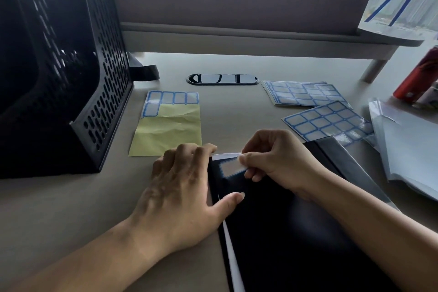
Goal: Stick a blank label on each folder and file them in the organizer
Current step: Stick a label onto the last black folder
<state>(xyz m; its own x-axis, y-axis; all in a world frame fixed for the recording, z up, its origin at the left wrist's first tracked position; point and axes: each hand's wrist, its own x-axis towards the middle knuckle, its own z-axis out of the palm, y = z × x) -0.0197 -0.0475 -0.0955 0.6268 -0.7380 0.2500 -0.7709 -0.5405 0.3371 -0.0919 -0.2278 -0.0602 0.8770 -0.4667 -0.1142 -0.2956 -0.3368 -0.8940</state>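
Note:
A black folder (pixel 284 232) lies flat on the desk in front of me. A blank blue-bordered label (pixel 229 168) sits near its top left corner, its right end pinched by my right hand (pixel 277 161). My left hand (pixel 182 192) presses flat on the folder's left edge, fingers spread, thumb on the cover. A yellow backing sheet (pixel 170 125) with a few labels left lies just beyond my left hand. The black perforated organizer (pixel 59 66) stands at the far left.
Full label sheets (pixel 303 93) and another sheet (pixel 327 121) lie at the right. Clear plastic sleeves (pixel 407 144) are stacked at the right edge beside a red can (pixel 419 76). A cable grommet (pixel 222 79) sits mid-desk under a monitor shelf (pixel 260 38).

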